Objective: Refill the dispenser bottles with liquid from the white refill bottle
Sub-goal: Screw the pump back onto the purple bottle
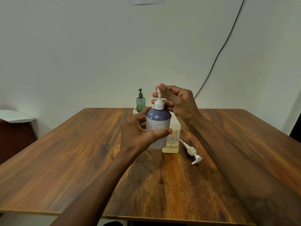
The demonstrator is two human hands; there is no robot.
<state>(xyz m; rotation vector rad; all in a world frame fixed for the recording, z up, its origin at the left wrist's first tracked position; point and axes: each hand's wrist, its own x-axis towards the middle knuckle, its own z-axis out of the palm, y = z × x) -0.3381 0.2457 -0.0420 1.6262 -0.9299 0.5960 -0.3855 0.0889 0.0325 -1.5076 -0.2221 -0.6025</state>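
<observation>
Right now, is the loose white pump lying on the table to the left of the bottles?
No, the loose white pump lies on the table to the right of the square clear bottle, with its spout toward the near edge.

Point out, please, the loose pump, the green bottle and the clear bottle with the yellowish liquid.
loose pump (191,151), head view, on its collar, lying on the table.
green bottle (140,102), head view, on its glass body.
clear bottle (173,141), head view, on its label.

both forearms bare to the frame edge, no sleeves, left hand (138,132) and right hand (180,105) ungloved
</observation>
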